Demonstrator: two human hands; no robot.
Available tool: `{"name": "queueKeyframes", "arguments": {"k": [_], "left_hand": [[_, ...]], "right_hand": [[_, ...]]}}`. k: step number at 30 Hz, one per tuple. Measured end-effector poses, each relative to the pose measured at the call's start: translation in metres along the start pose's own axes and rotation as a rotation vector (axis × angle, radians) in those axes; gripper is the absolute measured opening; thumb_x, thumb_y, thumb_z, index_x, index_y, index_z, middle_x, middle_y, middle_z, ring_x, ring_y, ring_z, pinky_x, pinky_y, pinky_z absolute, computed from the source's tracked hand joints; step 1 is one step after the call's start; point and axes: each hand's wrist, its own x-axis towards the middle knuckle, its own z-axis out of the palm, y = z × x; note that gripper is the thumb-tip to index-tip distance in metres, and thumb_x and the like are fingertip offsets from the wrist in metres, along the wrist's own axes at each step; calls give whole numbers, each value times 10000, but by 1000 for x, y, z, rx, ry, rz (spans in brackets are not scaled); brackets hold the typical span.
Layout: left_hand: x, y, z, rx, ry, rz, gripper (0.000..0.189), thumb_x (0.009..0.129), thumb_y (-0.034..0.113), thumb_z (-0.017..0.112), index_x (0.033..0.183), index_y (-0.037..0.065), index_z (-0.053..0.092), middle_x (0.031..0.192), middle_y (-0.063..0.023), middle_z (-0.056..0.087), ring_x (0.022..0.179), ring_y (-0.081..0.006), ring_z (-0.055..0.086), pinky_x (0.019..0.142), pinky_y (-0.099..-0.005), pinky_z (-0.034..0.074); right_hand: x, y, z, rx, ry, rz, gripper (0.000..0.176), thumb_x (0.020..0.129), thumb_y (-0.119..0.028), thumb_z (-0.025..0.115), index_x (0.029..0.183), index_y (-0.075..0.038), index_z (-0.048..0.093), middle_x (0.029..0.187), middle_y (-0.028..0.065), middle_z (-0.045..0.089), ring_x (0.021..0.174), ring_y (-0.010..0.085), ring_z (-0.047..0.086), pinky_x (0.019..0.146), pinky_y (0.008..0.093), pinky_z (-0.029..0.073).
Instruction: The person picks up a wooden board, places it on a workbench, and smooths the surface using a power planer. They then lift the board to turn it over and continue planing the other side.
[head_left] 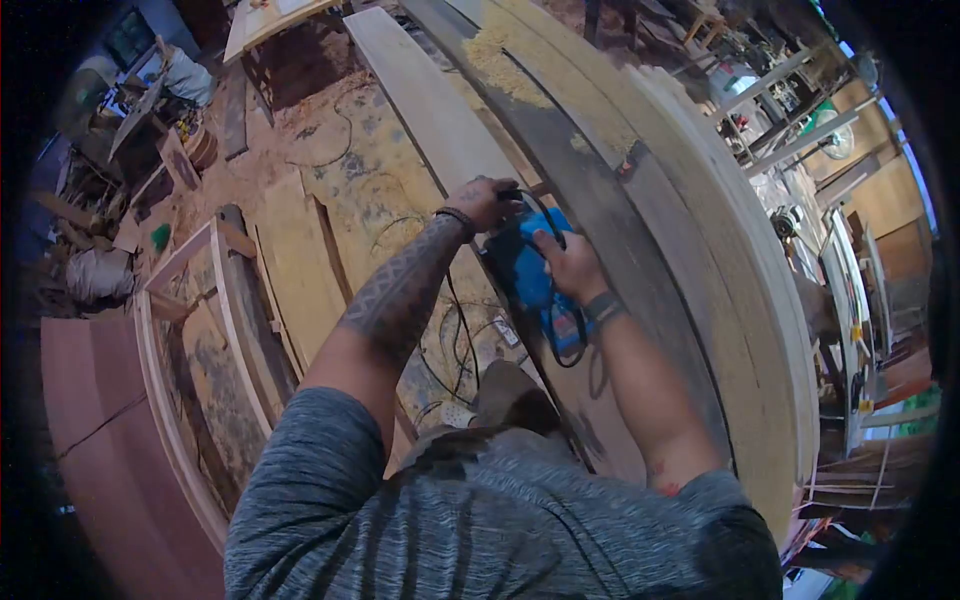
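A blue electric planer (532, 280) with black parts sits on a long plank (435, 105) in front of me. My right hand (573, 266) is wrapped around its rear handle, thumb on top. My left hand (486, 204) is closed at the black front end of the planer, its fingertips partly hidden. A black power cord (572, 355) loops around the tool near my right wrist. The planer's underside cannot be seen.
Wide boards (690, 240) lie side by side to the right, with pale wood shavings (508, 72) on them. A wooden frame (225, 310) stands at the left. Cords (460, 345) trail over the littered floor. A table (265, 25) stands at the far end.
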Motion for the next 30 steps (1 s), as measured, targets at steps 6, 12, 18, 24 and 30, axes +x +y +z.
{"name": "queueKeyframes", "arguments": {"k": [6, 12, 18, 24, 30], "left_hand": [[27, -23, -25, 34, -17, 33, 538, 994, 389, 733, 1392, 32, 667, 1199, -216, 764, 1087, -370, 751, 945, -453, 579], [53, -66, -39, -6, 56, 133, 506, 978, 345, 737, 1371, 32, 676, 1201, -214, 764, 1117, -348, 748, 956, -439, 583], [76, -91, -63, 88, 73, 169, 516, 976, 324, 748, 1377, 9, 668, 1218, -219, 760, 1143, -367, 738, 985, -441, 577], [97, -105, -94, -3, -21, 99, 512, 973, 258, 782, 1396, -2, 659, 1253, -230, 750, 1175, -372, 726, 1000, -452, 566], [112, -125, -119, 0, -9, 148, 497, 976, 241, 778, 1403, 19, 657, 1250, -232, 747, 1167, -375, 725, 994, -457, 565]], "right_hand": [[37, -5, 11, -18, 1, -13, 779, 968, -737, 606, 813, 21, 696, 709, 182, 715, 746, 348, 746, 737, 474, 563], [69, -27, 20, -48, -8, -15, 767, 969, -739, 597, 858, 12, 709, 755, 191, 721, 791, 359, 745, 770, 480, 560], [100, -47, 24, -30, -67, 22, 760, 969, -744, 597, 859, 2, 695, 775, 179, 720, 799, 352, 729, 769, 477, 549], [129, -68, 33, -29, -34, -58, 716, 999, -696, 597, 874, 4, 684, 802, 222, 698, 808, 401, 704, 751, 501, 524], [164, -69, 49, -9, -33, -60, 667, 1007, -652, 623, 898, 3, 684, 836, 255, 686, 828, 431, 692, 744, 509, 517]]}}
